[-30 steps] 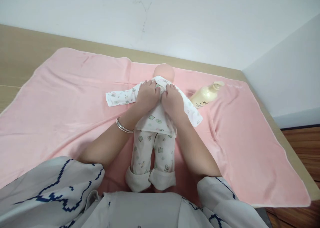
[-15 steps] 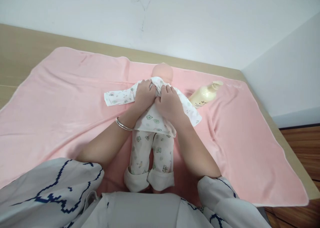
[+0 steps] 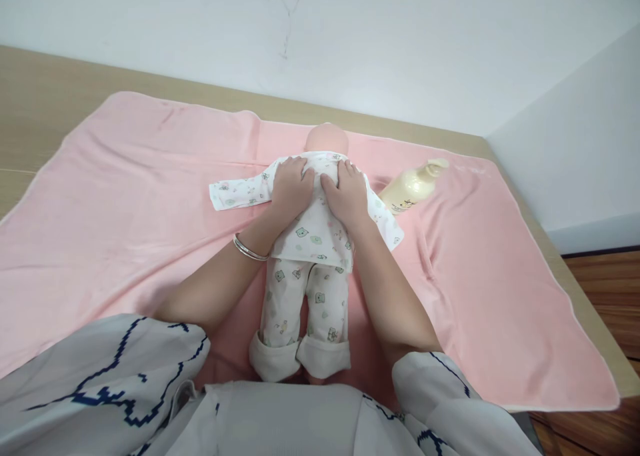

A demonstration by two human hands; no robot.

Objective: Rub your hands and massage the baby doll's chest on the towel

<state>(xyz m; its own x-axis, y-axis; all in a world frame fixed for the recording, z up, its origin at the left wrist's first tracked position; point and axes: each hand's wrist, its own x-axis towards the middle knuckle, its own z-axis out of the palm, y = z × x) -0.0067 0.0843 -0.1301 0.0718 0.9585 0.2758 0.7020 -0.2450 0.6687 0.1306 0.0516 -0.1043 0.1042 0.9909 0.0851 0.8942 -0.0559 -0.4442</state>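
Note:
A baby doll (image 3: pixel 327 138) lies on a pink blanket (image 3: pixel 480 263), its head away from me. It wears a white printed top (image 3: pixel 313 239) and matching trousers (image 3: pixel 327 303) with turned-up cuffs. My left hand (image 3: pixel 293 186) rests on the left side of the doll's upper body, fingers stretched out over the cloth, thumb apart. My right hand (image 3: pixel 347 193) lies the same way on the right side, its fingers over the shoulder area. Neither hand grips anything that shows. The top's left sleeve (image 3: pixel 240 193) spreads out flat on the blanket.
A pale yellow pump bottle (image 3: pixel 410 186) lies on the blanket right of the doll, partly behind the right sleeve (image 3: pixel 387 223). The wooden table (image 3: pixel 60 86) shows around the blanket. A white wall (image 3: pixel 200 36) stands behind it.
My hands have moved apart from the middle of the chest, the right one shifting rightward. The bunched cloth between them now lies smoother.

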